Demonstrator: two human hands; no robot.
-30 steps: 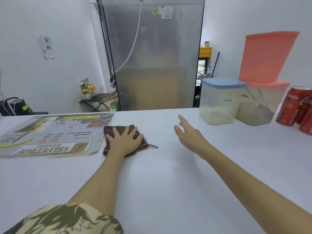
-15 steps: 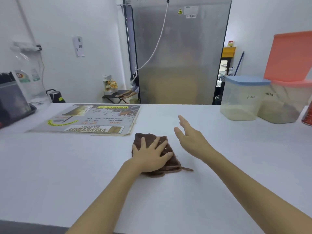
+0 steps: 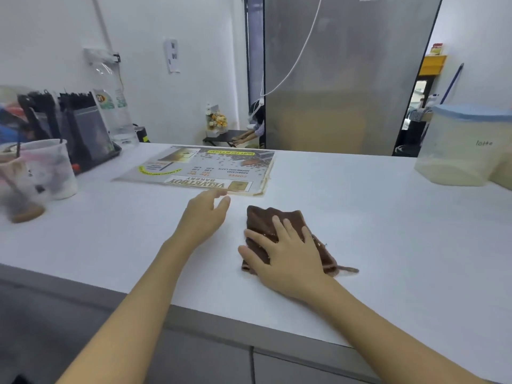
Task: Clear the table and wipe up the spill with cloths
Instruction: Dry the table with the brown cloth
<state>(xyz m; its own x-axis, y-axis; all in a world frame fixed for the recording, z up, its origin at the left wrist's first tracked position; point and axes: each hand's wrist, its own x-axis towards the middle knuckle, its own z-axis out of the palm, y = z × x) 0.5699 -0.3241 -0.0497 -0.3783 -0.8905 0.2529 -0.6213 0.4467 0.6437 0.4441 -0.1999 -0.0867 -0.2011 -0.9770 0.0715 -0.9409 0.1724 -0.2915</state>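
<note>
A crumpled brown cloth [image 3: 262, 217] lies on the white counter [image 3: 393, 223], near its middle. My right hand [image 3: 288, 254] presses flat on the cloth with fingers spread. My left hand [image 3: 205, 214] hovers just left of the cloth, fingers relaxed and holding nothing, its fingertips close to the near edge of a laminated bakery menu [image 3: 210, 167]. No spill is plainly visible on the counter.
Used plastic cups [image 3: 47, 167] with straws stand at the far left, beside a black tray of bagged items [image 3: 80, 128]. A blue-lidded tub marked "latte" [image 3: 465, 145] sits at the right edge. A steel fridge stands behind the counter.
My left hand has come off the cloth and moved left toward the menu. My right hand has dropped onto the cloth. The view has swung left, bringing the cups into sight.
</note>
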